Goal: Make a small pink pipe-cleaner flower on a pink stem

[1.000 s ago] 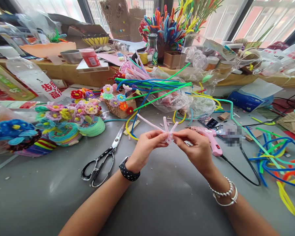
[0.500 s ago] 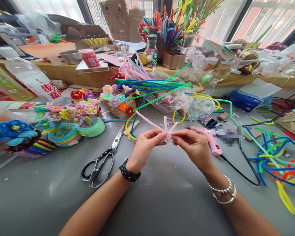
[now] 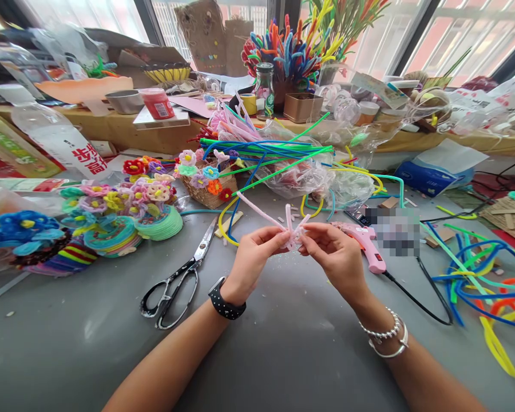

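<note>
Over the middle of the grey table I hold a pale pink pipe cleaner piece (image 3: 289,226) with several prongs fanning upward and one long strand stretching to the upper left. My left hand (image 3: 257,254) pinches its left side between thumb and fingers. On its right side my right hand (image 3: 332,252) pinches the piece too, covering part of it. Fingertips of both hands nearly meet at the bunched centre. Black-handled scissors (image 3: 178,280) lie left of my left hand, blades partly spread. A pink glue gun (image 3: 371,249) rests just beyond my right hand.
Pipe cleaner flowers (image 3: 150,194) in coiled pots stand at the left, beside a flower-filled basket (image 3: 203,189). Green and blue pipe cleaners (image 3: 270,149) lie on plastic bags behind my hands. Tangled pipe cleaners (image 3: 476,269) and the glue gun's black cord (image 3: 429,315) occupy the right.
My right hand has shifted slightly left and turned a little, its fingers closer over the pink piece. My left hand stays almost still, pinching as before.
</note>
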Available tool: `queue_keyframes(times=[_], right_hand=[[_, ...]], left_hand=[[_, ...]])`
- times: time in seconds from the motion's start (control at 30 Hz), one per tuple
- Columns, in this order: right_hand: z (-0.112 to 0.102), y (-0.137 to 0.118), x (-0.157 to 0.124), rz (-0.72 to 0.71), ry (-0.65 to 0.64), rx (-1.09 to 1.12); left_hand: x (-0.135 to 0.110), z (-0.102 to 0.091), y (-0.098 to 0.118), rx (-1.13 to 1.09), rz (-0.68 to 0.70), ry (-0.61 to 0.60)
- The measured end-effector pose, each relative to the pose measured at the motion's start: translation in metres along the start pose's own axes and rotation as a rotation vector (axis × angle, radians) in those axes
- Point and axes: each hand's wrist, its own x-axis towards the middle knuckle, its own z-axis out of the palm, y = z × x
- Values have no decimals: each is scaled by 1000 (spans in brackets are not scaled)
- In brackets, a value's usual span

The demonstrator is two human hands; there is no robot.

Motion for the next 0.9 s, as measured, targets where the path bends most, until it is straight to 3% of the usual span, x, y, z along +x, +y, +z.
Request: queue_keyframes(times=[0.1,0.27,0.5,0.63,0.73,0.9], right_hand=[[1,1,-1,31,4,71],[0,1,0,-32,-57,-14],[-4,0,3,-283,-173,-318],[-5,1,3,-360,-193,-354],[-4,1,2,-373,-179,-367],[-2,1,1,-263,-92,-371]], left_hand=[[0,0,-1,-4,12,11],[0,-1,-1,18,15,10],[1,-4,1,90,-5,-20],[2,-5,1,101,-24,-18],[3,-5,2,88,-57,-11],[5,-5,2,64,-75,36]])
